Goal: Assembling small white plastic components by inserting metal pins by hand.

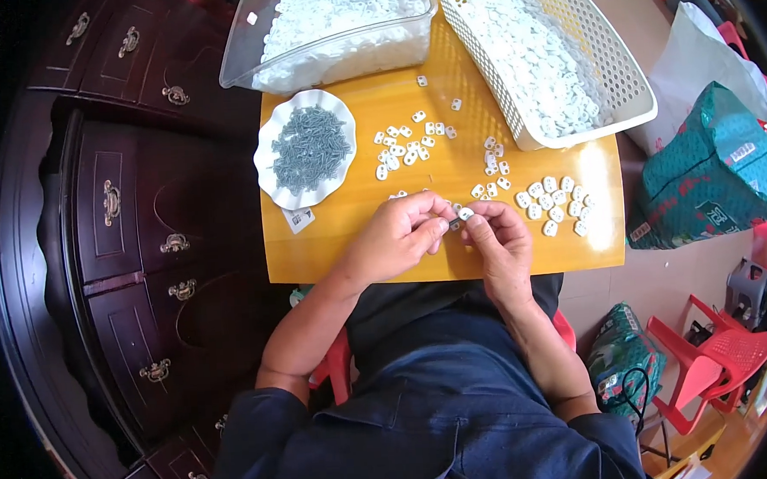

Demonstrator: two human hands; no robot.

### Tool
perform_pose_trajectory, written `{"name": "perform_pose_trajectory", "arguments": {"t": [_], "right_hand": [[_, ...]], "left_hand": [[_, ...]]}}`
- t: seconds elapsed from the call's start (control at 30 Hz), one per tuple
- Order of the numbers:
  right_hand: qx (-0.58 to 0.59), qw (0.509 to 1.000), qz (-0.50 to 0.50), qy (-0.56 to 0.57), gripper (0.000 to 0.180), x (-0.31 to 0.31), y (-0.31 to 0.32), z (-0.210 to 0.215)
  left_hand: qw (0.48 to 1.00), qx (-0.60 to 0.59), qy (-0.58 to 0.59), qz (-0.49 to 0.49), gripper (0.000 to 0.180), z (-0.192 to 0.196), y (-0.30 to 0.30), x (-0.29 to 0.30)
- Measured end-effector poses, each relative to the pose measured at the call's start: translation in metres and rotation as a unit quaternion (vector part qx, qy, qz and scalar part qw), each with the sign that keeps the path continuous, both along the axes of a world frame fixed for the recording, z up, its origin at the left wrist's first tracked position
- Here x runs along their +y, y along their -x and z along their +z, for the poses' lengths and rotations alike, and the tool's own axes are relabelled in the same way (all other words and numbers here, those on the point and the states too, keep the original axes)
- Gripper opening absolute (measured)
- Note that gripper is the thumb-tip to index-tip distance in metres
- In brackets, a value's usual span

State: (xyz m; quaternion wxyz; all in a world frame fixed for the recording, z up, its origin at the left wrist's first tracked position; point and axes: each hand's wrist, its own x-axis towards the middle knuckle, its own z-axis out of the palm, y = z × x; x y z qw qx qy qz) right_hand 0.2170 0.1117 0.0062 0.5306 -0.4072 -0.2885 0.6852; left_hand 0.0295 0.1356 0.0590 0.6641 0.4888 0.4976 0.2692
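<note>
Near the table's front edge, my right hand (504, 249) pinches a small white plastic piece (465, 213) with dark holes between thumb and fingers. Close against it, my left hand (403, 231) is closed, thumb against forefinger; what its fingertips hold is too small to make out. Just beyond my hands lie loose white two-holed pieces (410, 158). To the right sits a cluster of rounded white pieces (547, 202). A scalloped white plate (267, 163) at the left bears a heap of small grey screws or nails (311, 148).
At the back stand a clear plastic bin (240, 69) and a cream perforated basket (636, 96), both full of white pieces. Dark wooden drawers (130, 201) flank the yellow table (315, 256) on the left. Green bags (701, 171) and a red chair (711, 357) are at the right.
</note>
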Motion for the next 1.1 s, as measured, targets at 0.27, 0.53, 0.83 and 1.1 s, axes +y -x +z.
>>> {"name": "perform_pose_trajectory", "arguments": {"t": [0.27,0.53,0.83,1.1], "right_hand": [[-0.033,0.999,0.009,-0.011,0.012,0.001,-0.001,-0.004],[-0.029,0.999,0.014,-0.019,0.012,0.000,-0.002,-0.009],[0.087,0.993,-0.023,0.076,0.013,0.007,-0.011,-0.002],[0.239,0.959,0.021,0.152,0.022,0.019,-0.033,0.001]], "left_hand": [[0.982,0.114,-0.147,-0.037,0.011,-0.001,0.001,0.001],[0.962,0.187,-0.182,-0.081,0.013,0.015,0.006,0.006],[0.986,0.112,-0.124,0.013,0.014,0.016,0.025,-0.016],[0.933,0.278,-0.211,0.085,0.017,-0.008,0.053,-0.043]]}}
